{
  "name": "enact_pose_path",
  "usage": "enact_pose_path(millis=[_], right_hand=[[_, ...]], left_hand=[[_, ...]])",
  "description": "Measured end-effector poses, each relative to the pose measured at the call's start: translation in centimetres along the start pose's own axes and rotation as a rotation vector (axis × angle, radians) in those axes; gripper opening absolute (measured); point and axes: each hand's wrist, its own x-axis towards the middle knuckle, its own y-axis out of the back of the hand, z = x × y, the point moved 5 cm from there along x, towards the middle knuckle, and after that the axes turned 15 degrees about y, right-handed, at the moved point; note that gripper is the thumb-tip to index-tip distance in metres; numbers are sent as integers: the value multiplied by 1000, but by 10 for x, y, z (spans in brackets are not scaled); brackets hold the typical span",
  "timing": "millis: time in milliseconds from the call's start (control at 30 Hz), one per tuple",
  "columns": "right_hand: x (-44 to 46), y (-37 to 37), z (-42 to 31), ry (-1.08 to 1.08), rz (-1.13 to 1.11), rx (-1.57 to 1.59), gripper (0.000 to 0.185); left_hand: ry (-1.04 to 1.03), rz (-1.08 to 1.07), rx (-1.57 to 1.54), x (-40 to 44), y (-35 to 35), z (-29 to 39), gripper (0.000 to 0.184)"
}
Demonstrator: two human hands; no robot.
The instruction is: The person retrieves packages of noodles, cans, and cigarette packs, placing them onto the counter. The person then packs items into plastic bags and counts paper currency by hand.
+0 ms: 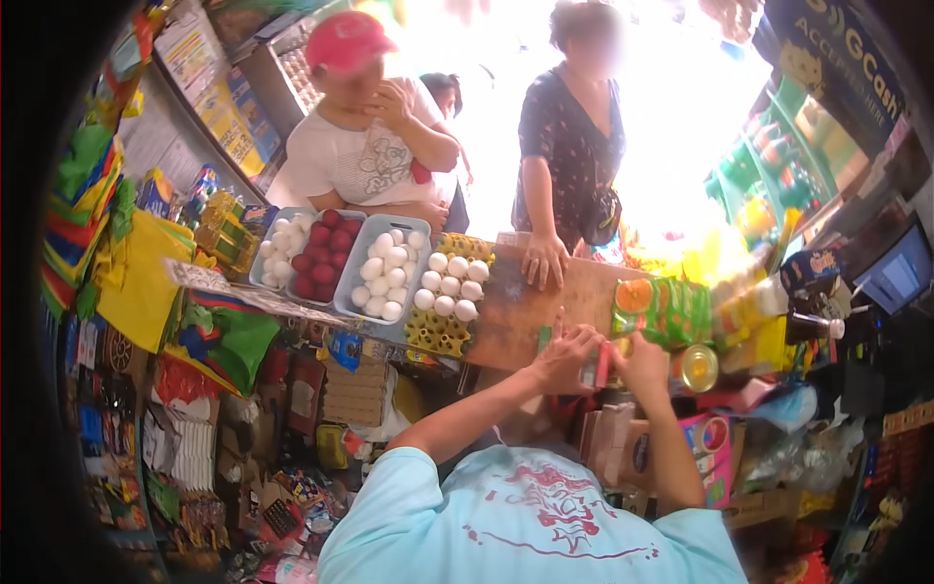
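Observation:
My left hand (567, 360) is over the near edge of the wooden counter (520, 297), its fingers bent around a small red-and-white pack (601, 364). From the other side my right hand (642, 368) closes on the same pack, thumb and fingers near its red edge. The pack's print is too small to read. Just right of my right hand stands a round can with a gold-coloured lid (699, 368). Green packets (671, 310) lie beyond it, with a round orange item (633, 295) on them.
Across the counter one person rests a hand (545, 261) on the wood; another, in a red cap (347, 42), leans by the eggs. White eggs (453, 282) sit on a yellow tray, beside tubs of white and dark red eggs (326, 248). A screen (893, 273) stands right.

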Motion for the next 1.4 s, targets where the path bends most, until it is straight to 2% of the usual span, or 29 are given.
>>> enact_pose_path(millis=[167, 267, 333, 400, 467, 533, 633, 733, 833, 900, 967, 1000, 1033, 1100, 1200, 1300, 1333, 1400], right_hand=[[4, -12, 11, 30, 85, 145, 42], [-5, 11, 7, -58, 96, 379, 45], [-11, -20, 26, -10, 97, 866, 52], [-30, -7, 9, -138, -18, 1318, 59], [-44, 0, 7, -81, -69, 1525, 70], [-56, 16, 17, -42, 201, 1603, 71], [-80, 66, 21, -16, 386, 1730, 62], [-111, 113, 27, -11, 583, 1711, 55], [-137, 154, 56, 41, 875, 1422, 46], [-170, 206, 99, 16, 1209, 1224, 36], [-198, 258, 169, 46, 1552, 1159, 29], [-206, 281, 201, -55, 1623, 1057, 27], [-213, 303, 232, -156, 1689, 957, 25], [-221, 320, 325, -258, 1512, 1060, 22], [-216, 323, 408, -256, 1275, 1247, 22], [-239, 321, 438, -282, 1381, 1272, 23], [-255, 320, 449, -193, 1419, 1347, 25], [-288, 318, 444, -119, 1730, 1530, 26]], left_hand=[[34, 31, -185, -10, 30, 11, 90], [1, 80, -137, -11, 55, 26, 88], [-4, 69, -208, -4, 56, 31, 88], [-36, 50, -301, 6, 53, 44, 88], [-83, 26, -415, 15, 52, 63, 89], [-256, 76, -346, 26, 63, 96, 95], [-54, -43, -848, 38, 60, 133, 92], [7, -171, -1121, 49, 48, 174, 79], [203, -445, -1248, 64, 23, 199, 62], [255, -535, -1384, 72, 9, 226, 51], [316, -652, -1556, 72, 11, 271, 49], [259, -631, -1487, 74, 8, 287, 49], [225, -695, -1458, 76, 2, 305, 50], [160, -815, -1396, 84, -12, 339, 53], [57, -919, -1341, 105, -42, 391, 47], [37, -1042, -1360, 140, -90, 441, 39], [101, -1013, -1396, 154, -107, 460, 33], [200, -955, -1485, 186, -141, 494, 25]])
